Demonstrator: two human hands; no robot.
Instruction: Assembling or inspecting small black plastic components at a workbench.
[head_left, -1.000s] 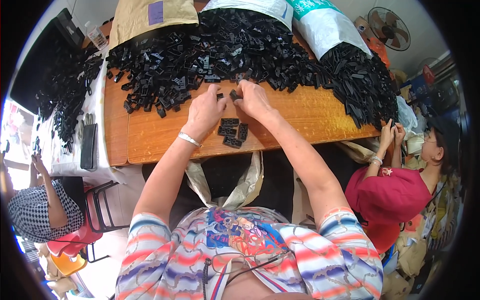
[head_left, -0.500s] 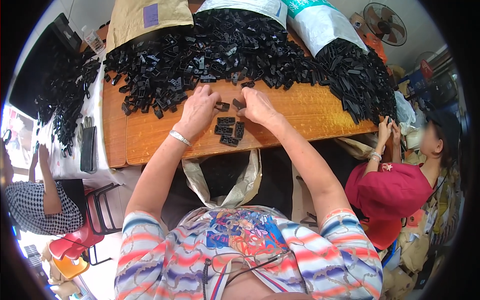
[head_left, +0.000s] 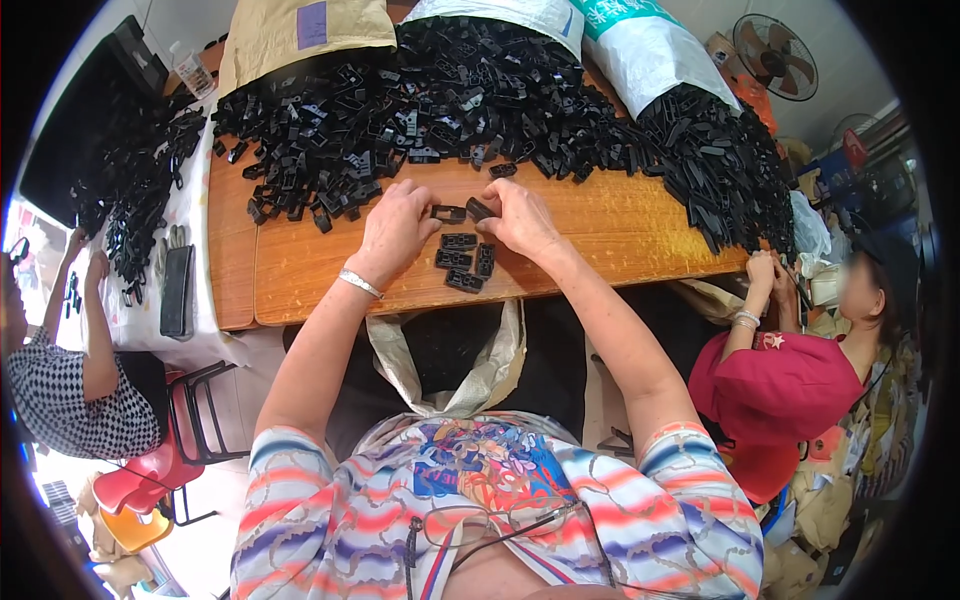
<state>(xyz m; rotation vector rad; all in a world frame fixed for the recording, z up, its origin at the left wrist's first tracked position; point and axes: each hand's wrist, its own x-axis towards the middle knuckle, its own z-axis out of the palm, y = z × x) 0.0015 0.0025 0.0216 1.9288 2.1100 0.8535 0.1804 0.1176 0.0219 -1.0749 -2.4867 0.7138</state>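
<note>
Left hand [head_left: 396, 228] pinches black rectangular piece [head_left: 449, 213], right hand [head_left: 520, 220] pinches dark block [head_left: 480, 209]; fingertip grips look slight, so slip could drop either among four black parts [head_left: 456, 260] nearby

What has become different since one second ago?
The left hand and right hand moved slightly toward the near edge of the table, each keeping its small black part. A co-worker's hand at left reached farther forward. Four grouped black parts stayed in place.

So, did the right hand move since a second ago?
Yes. Judged against the wooden table, the right hand has come closer to the front edge, away from the pile of black plastic pieces.
</note>
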